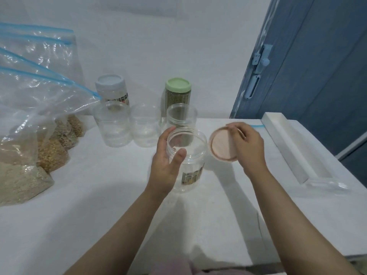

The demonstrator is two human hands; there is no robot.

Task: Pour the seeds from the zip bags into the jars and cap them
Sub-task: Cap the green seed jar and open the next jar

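A clear empty jar (191, 165) with a small label stands uncapped at the table's middle. My left hand (166, 161) grips its left side, thumb on the front wall. Just to the right, my right hand (247, 145) holds a pink lid (223, 144) by its edge, tilted with the inside facing me. Several zip bags (33, 124) with blue seals lean at the left, holding tan, yellow and green seeds.
Three more clear open jars (112, 125) (146, 126) (181, 118) stand in a row behind. A white-capped jar (112, 89) and a green-capped jar of seeds (178, 94) sit by the wall. A white ledge (286, 147) and a blue door (317, 66) are at the right.
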